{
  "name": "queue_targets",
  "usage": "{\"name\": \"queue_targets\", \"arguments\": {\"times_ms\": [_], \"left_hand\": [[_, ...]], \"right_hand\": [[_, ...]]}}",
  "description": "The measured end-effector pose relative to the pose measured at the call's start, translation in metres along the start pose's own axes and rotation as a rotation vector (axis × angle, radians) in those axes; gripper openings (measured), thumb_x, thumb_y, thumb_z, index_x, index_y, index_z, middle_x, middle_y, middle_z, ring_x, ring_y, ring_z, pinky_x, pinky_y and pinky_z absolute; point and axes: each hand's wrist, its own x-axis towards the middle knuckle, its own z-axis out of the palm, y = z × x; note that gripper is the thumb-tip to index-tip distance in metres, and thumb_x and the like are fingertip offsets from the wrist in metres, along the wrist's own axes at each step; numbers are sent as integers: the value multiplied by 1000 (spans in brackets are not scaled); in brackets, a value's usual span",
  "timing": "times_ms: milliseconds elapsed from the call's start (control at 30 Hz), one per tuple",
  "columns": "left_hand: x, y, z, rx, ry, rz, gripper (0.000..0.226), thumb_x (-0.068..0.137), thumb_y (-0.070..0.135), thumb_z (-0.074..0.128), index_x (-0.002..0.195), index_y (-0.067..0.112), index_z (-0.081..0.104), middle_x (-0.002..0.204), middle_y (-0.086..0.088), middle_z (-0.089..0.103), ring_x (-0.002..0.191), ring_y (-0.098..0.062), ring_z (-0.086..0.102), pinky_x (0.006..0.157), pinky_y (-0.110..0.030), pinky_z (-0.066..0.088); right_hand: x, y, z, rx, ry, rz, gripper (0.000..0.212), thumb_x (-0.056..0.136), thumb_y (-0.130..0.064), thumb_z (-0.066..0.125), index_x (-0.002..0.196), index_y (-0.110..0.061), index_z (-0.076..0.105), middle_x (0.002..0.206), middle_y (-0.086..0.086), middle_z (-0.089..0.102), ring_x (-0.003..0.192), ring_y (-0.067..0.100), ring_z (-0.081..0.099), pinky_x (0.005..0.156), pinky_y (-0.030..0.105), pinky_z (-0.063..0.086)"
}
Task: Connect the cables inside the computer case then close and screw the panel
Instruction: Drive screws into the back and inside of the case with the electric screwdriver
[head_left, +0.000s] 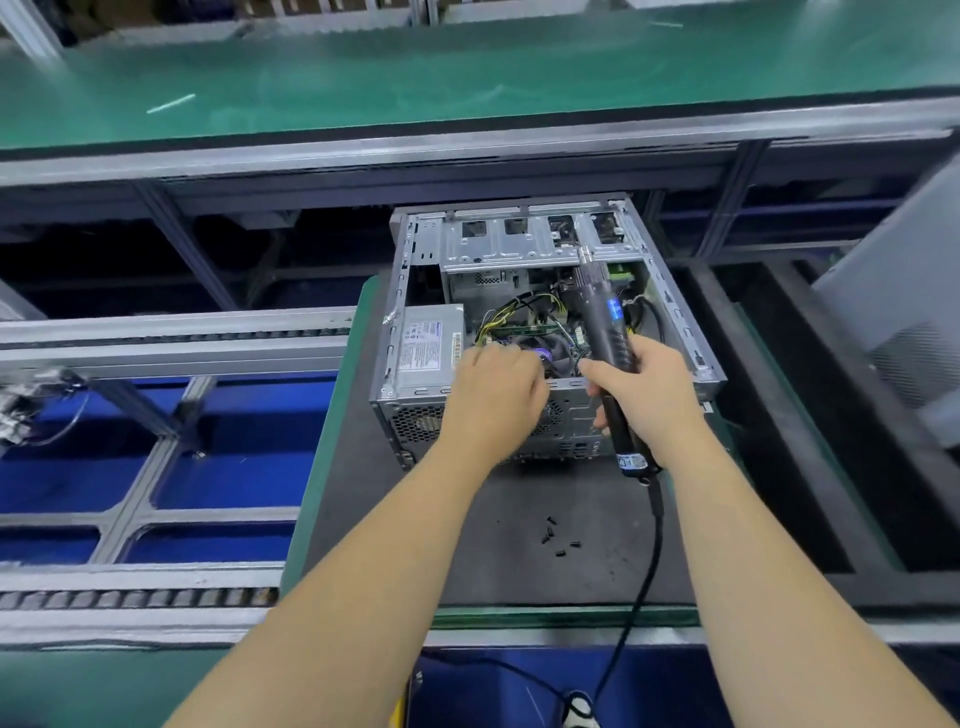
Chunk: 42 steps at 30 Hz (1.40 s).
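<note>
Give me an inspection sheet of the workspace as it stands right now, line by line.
Surface: dark mat on a green-edged bench, mostly bare.
Job's things: computer case lies open side up, power supply at its left; the grey panel off at right may be its cover.
Clutter: loose black screws on the mat near the case.
Grippers: left hand reaches into the case; right hand grips an electric screwdriver, tip pointing into the case.
Cables: yellow and black wires inside the case; screwdriver cord trails off the bench edge.
Surroundings: green conveyor behind, roller rails at left.
</note>
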Motion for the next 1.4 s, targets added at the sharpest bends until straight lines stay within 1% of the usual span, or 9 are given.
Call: {"name": "queue_targets", "arguments": {"times_ms": [100,167,300,433,767,933,1033,1233,1400], "left_hand": [[-46,9,16,-122,235,294,21,78,5,60,97,14,60,93,-8,59,82,-29,49,66,-37,34],[-75,15,34,-215,-30,433,22,81,3,60,103,8,60,91,-15,56,77,-31,50,60,-40,39],[-104,11,58,-391,-494,-90,24,98,18,53,118,9,63,113,-9,59,108,-30,57,93,-39,45],[-95,12,64,-355,-688,-107,29,99,18,56,127,15,65,125,-8,60,118,-28,56,103,-35,42],[-74,19,68,-202,-813,-138,13,90,2,61,91,8,73,94,-10,72,79,-24,62,69,-24,45],[-78,8,69,-286,-824,-139,8,92,6,62,86,8,68,94,-8,70,84,-23,62,72,-27,47],[-85,2,69,-548,-658,-395,15,93,9,63,80,16,63,86,-4,68,78,-18,60,72,-26,45],[-75,4,61,-1812,-186,-1313,10,95,-2,59,100,-3,67,82,-11,71,72,-17,65,60,-23,57],[-71,15,56,-2265,-76,-1423,18,95,7,61,84,-3,70,78,-11,65,65,-18,65,65,-29,58]], "right_hand": [[-17,10,5,-71,54,-115,16,80,-30,75,73,-42,68,61,-9,66,47,14,62,45,26,51],[-31,23,5,-138,107,-141,9,77,-36,74,76,-37,65,60,-8,63,54,21,64,51,33,54],[-62,63,-4,-228,114,-76,26,72,-49,70,81,-27,61,62,-4,62,58,30,64,61,46,56],[-87,94,-10,-280,50,15,31,68,-54,69,85,-30,63,66,-3,64,60,29,64,65,45,58],[-103,106,-13,-305,-33,123,21,78,-30,80,75,-22,61,67,8,63,63,35,63,63,44,56],[-105,103,-14,-289,-36,141,20,79,-29,81,78,-20,63,69,9,64,65,36,64,65,46,56],[-107,100,-13,-269,-45,143,18,80,-28,81,79,-22,64,68,7,65,61,33,65,64,46,57],[-126,106,-5,-253,-129,120,21,79,-44,74,90,-39,57,71,-13,64,63,12,61,64,34,51],[-136,113,0,-340,-239,145,29,72,-59,64,90,-40,52,79,-15,64,62,4,52,66,26,47]]}}
